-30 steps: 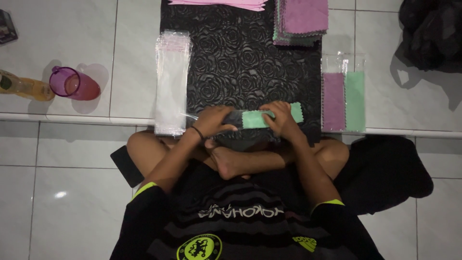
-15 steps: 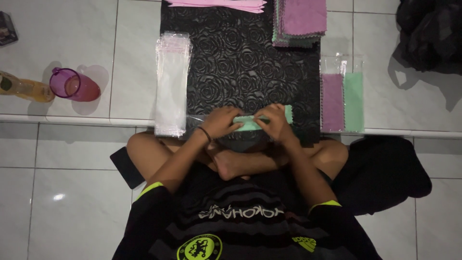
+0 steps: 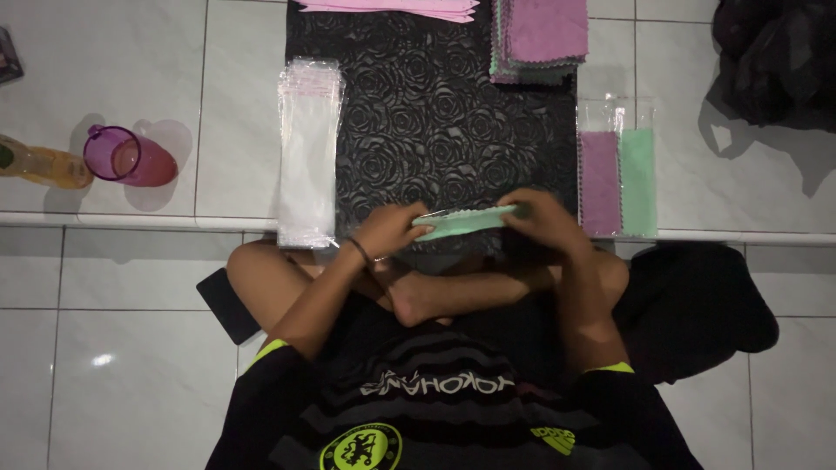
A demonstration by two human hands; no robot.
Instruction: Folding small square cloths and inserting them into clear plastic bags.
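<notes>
**Green cloth held at both ends, centre frame**

Far left: bottle (image 3: 39,164), purple cup (image 3: 126,157) on white tile. Clear sleeves (image 3: 306,152) stacked, glossy, likely slippery. Left hand (image 3: 389,230) pinches the cloth (image 3: 461,222); right hand (image 3: 542,219) pinches its other end. Cloth looks thin, limp, light, zigzag-edged: grip edges. Embossed black mat (image 3: 435,113). Right: packed cloths (image 3: 618,178).

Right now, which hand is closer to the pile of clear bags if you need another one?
The left hand, probably. It grips the left end of the green cloth, right beside the stack of clear bags. The right hand holds the other end, nearer the packed pink and green cloths.
</notes>
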